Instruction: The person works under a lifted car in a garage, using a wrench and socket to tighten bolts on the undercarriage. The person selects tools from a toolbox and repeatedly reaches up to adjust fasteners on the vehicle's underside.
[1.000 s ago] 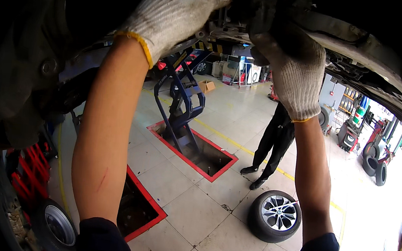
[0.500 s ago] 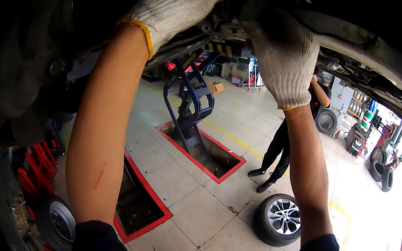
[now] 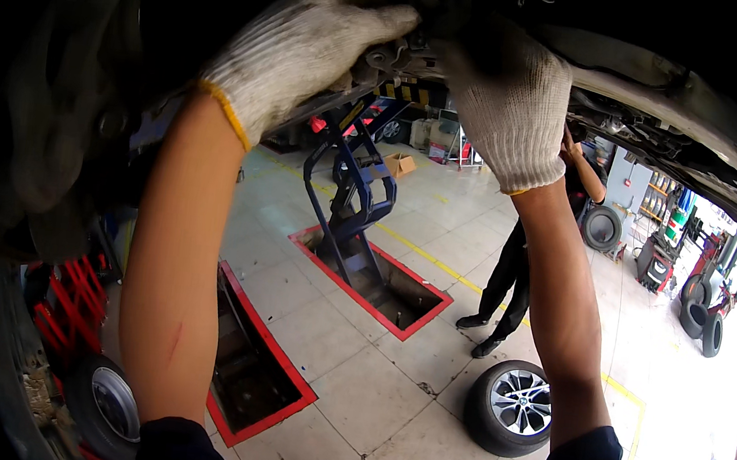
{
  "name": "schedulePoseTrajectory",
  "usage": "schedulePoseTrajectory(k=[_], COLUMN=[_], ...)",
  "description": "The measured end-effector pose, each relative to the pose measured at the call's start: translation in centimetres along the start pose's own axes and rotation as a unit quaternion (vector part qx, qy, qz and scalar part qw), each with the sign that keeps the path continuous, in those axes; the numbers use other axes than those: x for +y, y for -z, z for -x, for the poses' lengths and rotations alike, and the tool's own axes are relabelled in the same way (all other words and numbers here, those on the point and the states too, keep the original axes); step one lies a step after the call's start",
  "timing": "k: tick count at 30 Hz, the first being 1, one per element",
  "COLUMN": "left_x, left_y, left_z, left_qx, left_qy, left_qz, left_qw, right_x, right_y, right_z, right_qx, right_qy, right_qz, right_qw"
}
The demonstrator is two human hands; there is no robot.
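Note:
My left hand (image 3: 302,48), in a knitted white glove with a yellow cuff, is raised to the dark underside of a vehicle (image 3: 377,65). Its thumb points right and its fingers curl closed; what they hold, if anything, is lost in shadow. A metal joint with a round end (image 3: 376,58) shows just below the thumb. Close by on the right, my right hand (image 3: 516,111) wears a matching glove and reaches up into the same dark parts. Its fingers are hidden in the dark, so their grip does not show.
A pale curved body edge (image 3: 634,92) runs right overhead. A blue scissor lift (image 3: 350,192) rises from a red-framed pit (image 3: 412,329); a second pit (image 3: 278,409) lies nearer. On the floor rests a wheel (image 3: 492,423). Another person (image 3: 508,272) stands beyond my right arm.
My left hand has shifted down and left, baring the metal joint beside its thumb. My right hand has moved slightly left.

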State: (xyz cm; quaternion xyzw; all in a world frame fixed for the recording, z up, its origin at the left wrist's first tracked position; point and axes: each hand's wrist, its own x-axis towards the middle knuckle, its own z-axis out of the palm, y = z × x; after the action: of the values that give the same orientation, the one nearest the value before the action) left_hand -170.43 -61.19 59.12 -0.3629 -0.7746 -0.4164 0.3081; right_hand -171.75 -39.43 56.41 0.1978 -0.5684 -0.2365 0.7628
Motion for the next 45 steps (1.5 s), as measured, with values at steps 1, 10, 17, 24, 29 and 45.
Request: schedulePoseTrajectory(k=[1, 10, 17, 24, 29, 45], left_x=[-0.3, -3.6, -3.5, -4.8, -5.3, -1.3], left_y=[0.4, 0.6, 1.4, 0.4, 0.0, -2.3], left_z=[0.5, 0.2, -0.5, -4.4, -4.3, -1.0], left_qx=[-0.002, 0.197, 0.033, 0.016, 0.072, 0.12], left_qy=[-0.009, -0.41, -0.329, -0.322, -0.387, -0.129], left_qz=[0.014, -0.508, -0.565, -0.573, -0.654, -0.025], left_qw=[1.0, 0.732, 0.756, 0.754, 0.646, 0.984], right_x=[-0.1, -0.8, -0.7, -0.6, -0.7, -1.6], right_y=[-0.1, 0.8, 0.7, -0.7, -0.9, 1.4], right_z=[-0.2, -2.0, -1.7, -1.5, -1.9, -1.1], right_qx=[0.01, -0.067, -0.061, -0.056, -0.02, -0.001], right_qy=[-0.012, -0.06, 0.03, -0.082, -0.067, -0.195], right_qz=[-0.007, -0.104, -0.077, -0.13, -0.147, -0.323], right_qw=[1.0, 0.991, 0.995, 0.986, 0.987, 0.926])
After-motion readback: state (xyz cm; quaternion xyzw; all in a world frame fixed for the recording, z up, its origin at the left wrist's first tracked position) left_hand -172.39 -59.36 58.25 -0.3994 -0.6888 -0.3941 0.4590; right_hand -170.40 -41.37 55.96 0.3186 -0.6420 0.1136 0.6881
